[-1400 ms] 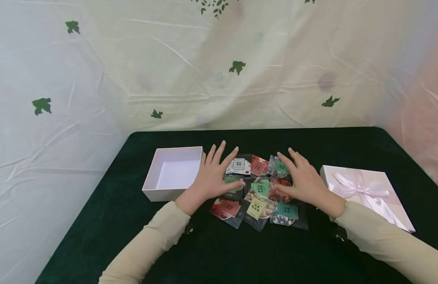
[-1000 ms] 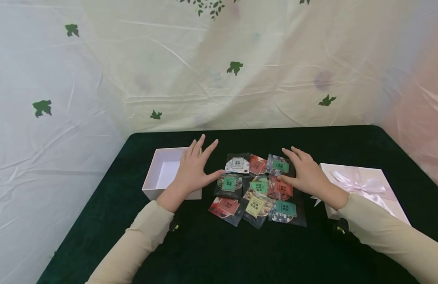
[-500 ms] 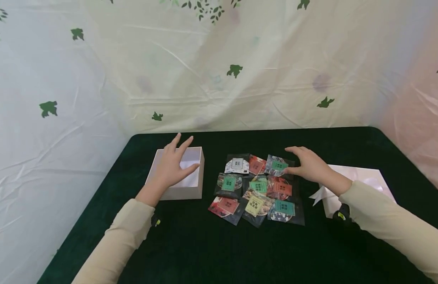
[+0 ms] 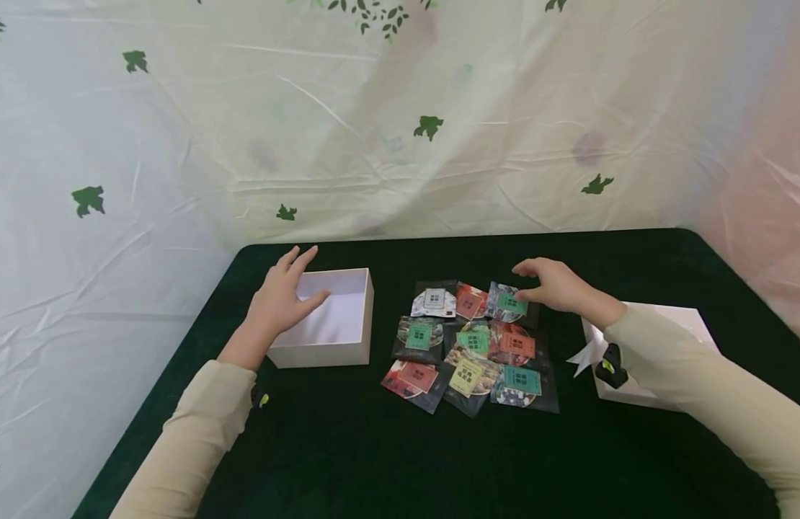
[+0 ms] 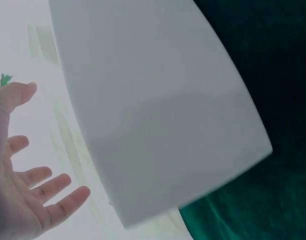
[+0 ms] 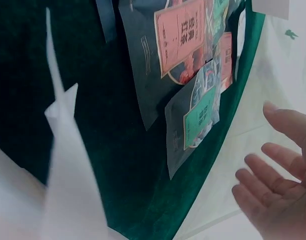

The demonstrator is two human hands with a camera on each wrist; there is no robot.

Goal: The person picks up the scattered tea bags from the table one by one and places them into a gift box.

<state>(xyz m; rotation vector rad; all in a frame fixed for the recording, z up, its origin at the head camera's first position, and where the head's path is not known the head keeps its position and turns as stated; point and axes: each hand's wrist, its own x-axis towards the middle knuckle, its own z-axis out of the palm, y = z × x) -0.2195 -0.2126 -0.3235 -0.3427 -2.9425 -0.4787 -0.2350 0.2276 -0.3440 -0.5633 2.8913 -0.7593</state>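
My left hand (image 4: 275, 301) hovers over the left side of an open pale box (image 4: 322, 353), fingers spread and holding nothing. The left wrist view has the box's outer wall (image 5: 162, 115) beside the spread left hand (image 5: 23, 190). Above the back right of a group of flat, dark sachets is my right hand (image 4: 556, 286), its fingers loosely bent with nothing between them. The nearest sachet (image 4: 507, 303) bears a green label. In the right wrist view, that green-labelled sachet (image 6: 197, 120) lies apart from the right hand (image 6: 282, 180).
Several more sachets, among them a yellow-labelled one (image 4: 466, 377), lie in rough rows mid-table. A pale lid (image 4: 672, 313) with a ribbon (image 4: 588, 355) sits at right, partly behind the right sleeve. Dark green cloth (image 4: 400, 461) covers the table; a pale leaf-print curtain (image 4: 348, 144) hangs behind.
My left hand has moved left from the sachets across to the box's left side. The right hand has shifted slightly, its fingers drawing closer together. The sachets and box have stayed put.
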